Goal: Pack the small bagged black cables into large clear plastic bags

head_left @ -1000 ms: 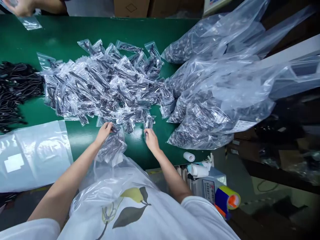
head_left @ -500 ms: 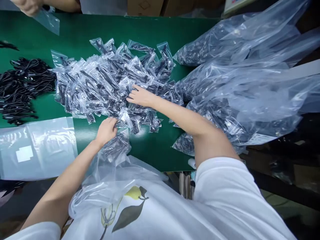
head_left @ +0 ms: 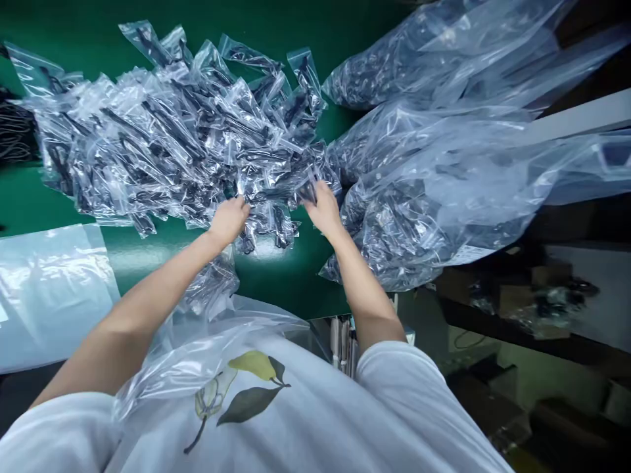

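A wide heap of small clear packets with black parts inside (head_left: 167, 131) covers the green table (head_left: 286, 276). My left hand (head_left: 227, 220) is curled at the heap's near edge, its fingers closed on packets there. My right hand (head_left: 323, 207) grips a few packets at the heap's right end, fingers closed around them. A large clear plastic bag (head_left: 211, 322) hangs from the table edge into my lap, under my left forearm, with some packets inside it.
Big clear bags stuffed with packets (head_left: 434, 164) are piled on the right, spilling past the table edge. A flat clear bag (head_left: 49, 289) lies at the near left. Loose black cables (head_left: 14, 135) sit at the far left. Shelves and boxes stand lower right.
My right hand pulled back from the middle of the heap to its near right end and closed on packets. My left hand shifted slightly forward. The view moved closer to the heap.
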`<action>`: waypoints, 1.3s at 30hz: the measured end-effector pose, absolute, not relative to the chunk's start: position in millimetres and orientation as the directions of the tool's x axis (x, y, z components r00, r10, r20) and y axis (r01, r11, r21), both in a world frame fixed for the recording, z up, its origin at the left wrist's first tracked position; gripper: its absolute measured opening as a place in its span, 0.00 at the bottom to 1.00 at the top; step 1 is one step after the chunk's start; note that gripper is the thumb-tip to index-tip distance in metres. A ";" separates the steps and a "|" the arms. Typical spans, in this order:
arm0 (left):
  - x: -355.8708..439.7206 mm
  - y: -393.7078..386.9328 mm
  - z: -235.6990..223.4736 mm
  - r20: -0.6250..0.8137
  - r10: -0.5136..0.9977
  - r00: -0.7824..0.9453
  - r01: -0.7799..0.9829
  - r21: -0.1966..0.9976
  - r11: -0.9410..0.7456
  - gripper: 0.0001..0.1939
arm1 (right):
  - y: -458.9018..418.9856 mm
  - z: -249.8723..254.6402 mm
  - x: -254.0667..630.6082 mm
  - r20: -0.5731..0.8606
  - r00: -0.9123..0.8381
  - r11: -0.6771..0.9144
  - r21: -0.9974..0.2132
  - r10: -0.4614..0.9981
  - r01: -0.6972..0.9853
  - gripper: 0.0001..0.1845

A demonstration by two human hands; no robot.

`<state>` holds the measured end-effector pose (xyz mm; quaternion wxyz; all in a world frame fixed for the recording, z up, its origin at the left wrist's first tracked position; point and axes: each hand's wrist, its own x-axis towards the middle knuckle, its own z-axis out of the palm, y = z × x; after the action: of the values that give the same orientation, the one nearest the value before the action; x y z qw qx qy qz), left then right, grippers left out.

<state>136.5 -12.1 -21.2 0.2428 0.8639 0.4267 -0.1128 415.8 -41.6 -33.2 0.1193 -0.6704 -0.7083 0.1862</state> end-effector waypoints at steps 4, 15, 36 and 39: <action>105.1 -16.5 -28.1 -0.336 0.782 0.525 0.818 0.454 -0.354 0.17 | -101.3 -54.1 422.0 -0.235 -0.321 0.219 -0.375 0.917 0.901 0.21; 72.4 -56.3 -4.3 -0.700 0.659 0.276 -0.006 0.685 0.729 0.29 | -70.4 -52.1 364.3 -0.293 -0.344 0.164 -0.498 0.892 0.851 0.13; -7.0 -197.2 248.6 -0.220 0.772 0.597 0.550 0.812 -0.194 0.33 | -185.0 113.0 301.7 -0.009 0.269 -0.107 -0.929 0.963 0.353 0.25; -13.7 -224.3 241.6 -0.164 0.784 0.599 0.664 0.649 -0.372 0.21 | -250.1 179.8 293.6 0.216 0.324 0.057 -0.898 0.921 0.436 0.21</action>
<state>-13.7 -224.3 241.6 0.3478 0.8237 0.4395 0.0861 293.6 -250.1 179.8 0.4995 -0.6422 -0.5283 0.2429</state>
